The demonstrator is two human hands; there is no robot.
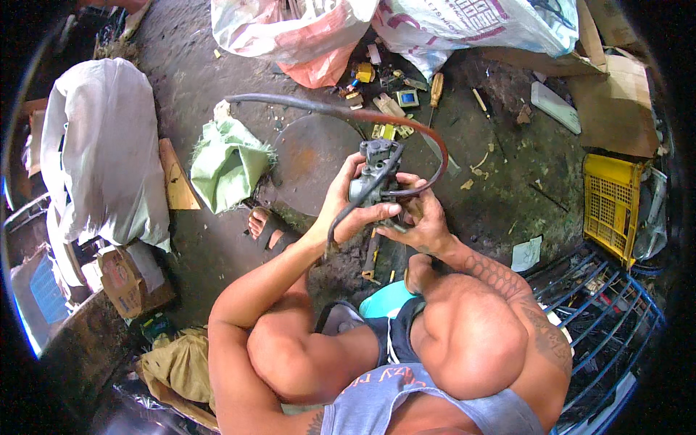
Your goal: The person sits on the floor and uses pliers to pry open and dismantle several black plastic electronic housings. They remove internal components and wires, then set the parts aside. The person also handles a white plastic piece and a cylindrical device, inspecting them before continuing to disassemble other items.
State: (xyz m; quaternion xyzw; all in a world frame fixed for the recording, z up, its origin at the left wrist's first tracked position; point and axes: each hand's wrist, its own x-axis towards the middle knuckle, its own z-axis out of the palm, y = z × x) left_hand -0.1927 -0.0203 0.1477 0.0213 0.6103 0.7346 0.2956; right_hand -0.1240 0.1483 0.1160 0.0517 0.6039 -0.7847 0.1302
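Observation:
Between my two hands, in front of my knees, is a grey metal carburetor (373,181) with a black cap. My left hand (345,206) is closed round its left side, the thumb lying across its lower part. The fingers of my right hand (423,216) grip the lower right side, with some fingertips hidden. A long hose (319,106), dark at one end and reddish toward the other, arcs from the carburetor up and over to the left. A shorter black hose (348,212) loops down over my left hand.
A round metal plate (308,156) and green woven sacking (230,161) lie on the floor. Beyond are a screwdriver (436,90), small electrical parts (407,98) and sacks (464,25). A yellow crate (610,206) and blue wire rack (602,319) stand right; a white sack (105,152) lies left.

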